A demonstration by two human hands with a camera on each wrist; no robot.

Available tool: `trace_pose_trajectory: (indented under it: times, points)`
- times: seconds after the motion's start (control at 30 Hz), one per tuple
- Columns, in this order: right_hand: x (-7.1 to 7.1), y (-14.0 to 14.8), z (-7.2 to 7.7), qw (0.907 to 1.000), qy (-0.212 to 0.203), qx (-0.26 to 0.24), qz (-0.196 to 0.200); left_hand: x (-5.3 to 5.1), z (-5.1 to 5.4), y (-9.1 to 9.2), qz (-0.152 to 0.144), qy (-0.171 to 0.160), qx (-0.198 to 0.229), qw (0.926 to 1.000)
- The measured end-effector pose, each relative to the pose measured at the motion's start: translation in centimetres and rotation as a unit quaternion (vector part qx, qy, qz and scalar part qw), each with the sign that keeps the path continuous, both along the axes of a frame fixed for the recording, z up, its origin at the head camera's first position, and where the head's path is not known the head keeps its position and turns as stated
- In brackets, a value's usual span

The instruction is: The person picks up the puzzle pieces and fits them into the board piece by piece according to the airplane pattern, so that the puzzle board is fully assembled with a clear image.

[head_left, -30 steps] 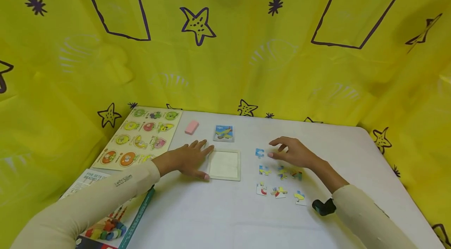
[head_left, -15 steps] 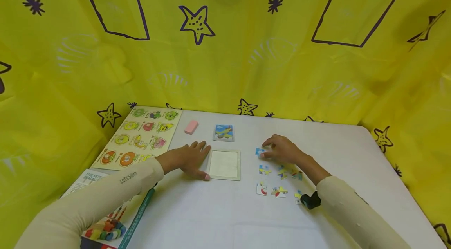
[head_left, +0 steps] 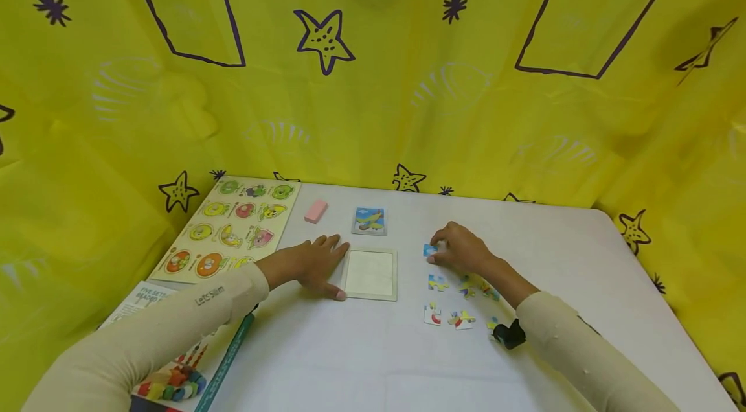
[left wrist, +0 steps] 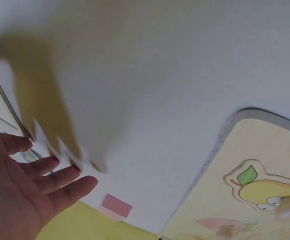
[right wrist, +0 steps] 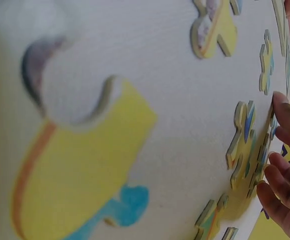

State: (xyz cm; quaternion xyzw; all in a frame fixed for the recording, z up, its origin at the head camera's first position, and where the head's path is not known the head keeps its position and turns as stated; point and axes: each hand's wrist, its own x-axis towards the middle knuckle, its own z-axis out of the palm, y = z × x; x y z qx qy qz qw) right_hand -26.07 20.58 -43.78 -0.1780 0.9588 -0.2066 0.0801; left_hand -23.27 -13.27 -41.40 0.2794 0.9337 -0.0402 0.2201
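In the head view, my left hand point(head_left: 317, 264) lies with spread fingers at the left edge of a square puzzle frame point(head_left: 397, 276), fingertips and thumb at its rim. The frame's inside is plain and pale. My right hand point(head_left: 462, 249) has thumb and index finger at opposite sides of a blue sky puzzle piece point(head_left: 429, 250), pinching it on the table. Closer to me lie several loose pieces, among them a blue-yellow piece point(head_left: 437, 282) and a red-white piece point(head_left: 432, 315). A yellow piece point(right wrist: 80, 175) looms large in the right wrist view.
Behind the frame lies a small airplane picture point(head_left: 370, 221), with a pink eraser-like block point(head_left: 316, 211) to its left. A fruit peg board point(head_left: 230, 224) fills the back left. A bead-set box point(head_left: 175, 376) lies under my left forearm. A yellow curtain point(head_left: 373, 107) borders the table.
My right hand has moved left and down onto the blue sky piece, and its thumb and index finger have closed on it. My left hand has stayed nearly still beside the frame.
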Motion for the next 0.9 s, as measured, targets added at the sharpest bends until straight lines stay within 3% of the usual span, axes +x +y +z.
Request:
trace_pose_trajectory:
  times: [0.43,0.67,0.9]
  points:
    - [0.2,-0.9,0.4,0.9972,-0.061,-0.044,-0.003,0.0,-0.3,0.0,0.015,-0.003,0.011,0.9998]
    - [0.4,-0.9,0.3,0.9944,-0.035,-0.083,0.056,0.5,-0.1,-0.1,0.048,-0.020,0.002,0.9987]
    - [0.4,-1.4,0.1,0.9928,-0.028,-0.088,0.077,0.6,-0.2,-0.4,0.069,-0.046,0.010,0.9965]
